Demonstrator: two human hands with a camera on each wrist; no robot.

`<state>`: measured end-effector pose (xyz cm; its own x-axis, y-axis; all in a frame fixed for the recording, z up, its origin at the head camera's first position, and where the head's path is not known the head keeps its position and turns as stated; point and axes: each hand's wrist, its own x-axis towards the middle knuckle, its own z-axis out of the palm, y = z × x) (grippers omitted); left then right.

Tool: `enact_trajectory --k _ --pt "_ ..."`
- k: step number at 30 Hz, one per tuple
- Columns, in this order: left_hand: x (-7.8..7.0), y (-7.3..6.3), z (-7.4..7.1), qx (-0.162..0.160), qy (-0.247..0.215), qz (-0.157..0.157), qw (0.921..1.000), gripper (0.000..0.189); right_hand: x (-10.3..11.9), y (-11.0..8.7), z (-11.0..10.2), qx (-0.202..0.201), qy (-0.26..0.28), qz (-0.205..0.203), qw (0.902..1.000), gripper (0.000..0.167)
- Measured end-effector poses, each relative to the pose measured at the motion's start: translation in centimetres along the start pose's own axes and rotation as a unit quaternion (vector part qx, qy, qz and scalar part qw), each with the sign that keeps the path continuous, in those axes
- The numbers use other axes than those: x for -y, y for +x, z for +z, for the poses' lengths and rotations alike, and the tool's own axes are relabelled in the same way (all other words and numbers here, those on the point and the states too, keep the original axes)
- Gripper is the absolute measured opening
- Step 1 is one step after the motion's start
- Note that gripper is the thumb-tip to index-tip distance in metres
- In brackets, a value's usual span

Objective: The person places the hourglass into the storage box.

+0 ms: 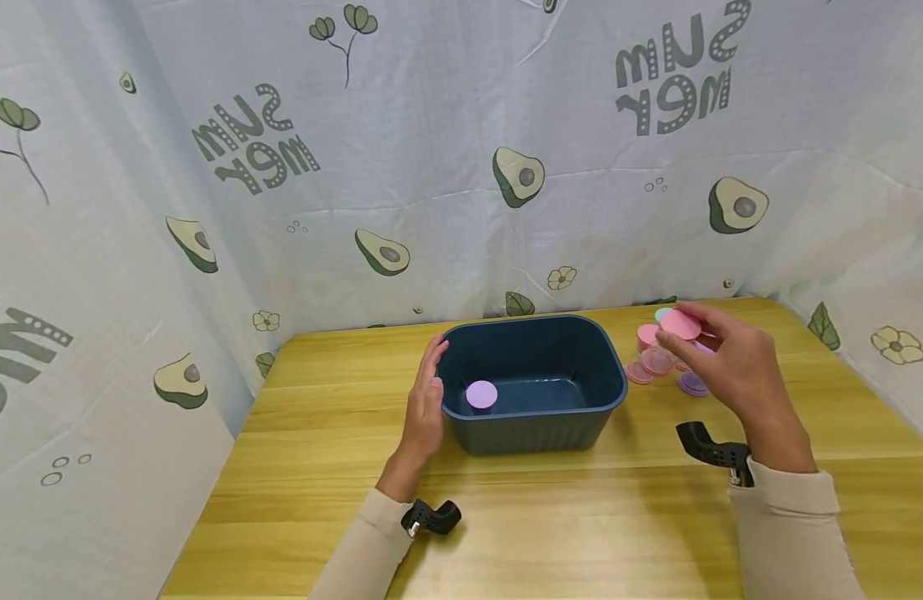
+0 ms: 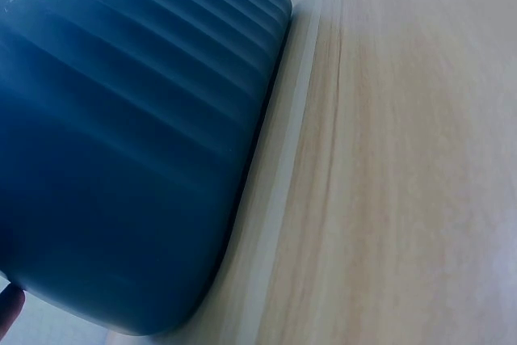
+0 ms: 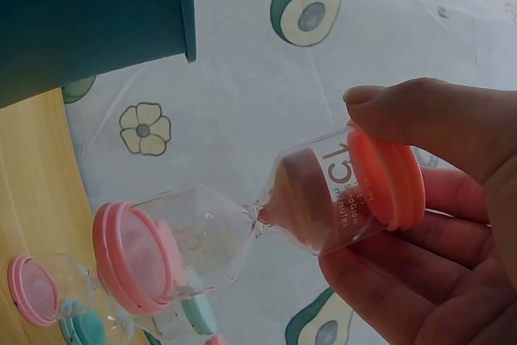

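My right hand (image 1: 746,367) grips a sand timer (image 3: 311,199) by its upper pink cap, thumb on one side and fingers on the other. Its glass carries a printed 15 and reddish sand fills the half near my hand. The timer is tilted above other timers at the right of the table. My left hand (image 1: 422,417) rests against the left end of a dark blue plastic bin (image 1: 532,433), fingers fairly straight. Inside the bin, near its left end, stands a timer with a purple cap (image 1: 481,394). The left wrist view shows mostly the bin's ribbed wall (image 2: 145,135).
Several more sand timers stand or lie right of the bin, among them one with a pink cap (image 1: 646,336), one with a purple cap (image 1: 692,383) and one with a teal cap (image 1: 663,314). A patterned curtain (image 1: 446,167) hangs behind the wooden table (image 1: 319,467).
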<state>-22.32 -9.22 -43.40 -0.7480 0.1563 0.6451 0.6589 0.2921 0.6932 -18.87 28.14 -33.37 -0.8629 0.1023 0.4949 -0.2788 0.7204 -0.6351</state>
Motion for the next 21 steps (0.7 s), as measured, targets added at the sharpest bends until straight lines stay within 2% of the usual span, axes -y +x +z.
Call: enact_trajectory --k 12,21 --pt "0.0 0.1 -0.1 0.004 -0.008 -0.007 0.9999 0.052 1.6 0.0 -0.4 -0.035 0.027 -0.011 0.999 0.054" --pt "-0.1 0.3 -0.1 0.002 -0.005 -0.008 0.9999 0.053 3.1 0.0 -0.7 -0.062 0.044 -0.047 0.996 0.055"
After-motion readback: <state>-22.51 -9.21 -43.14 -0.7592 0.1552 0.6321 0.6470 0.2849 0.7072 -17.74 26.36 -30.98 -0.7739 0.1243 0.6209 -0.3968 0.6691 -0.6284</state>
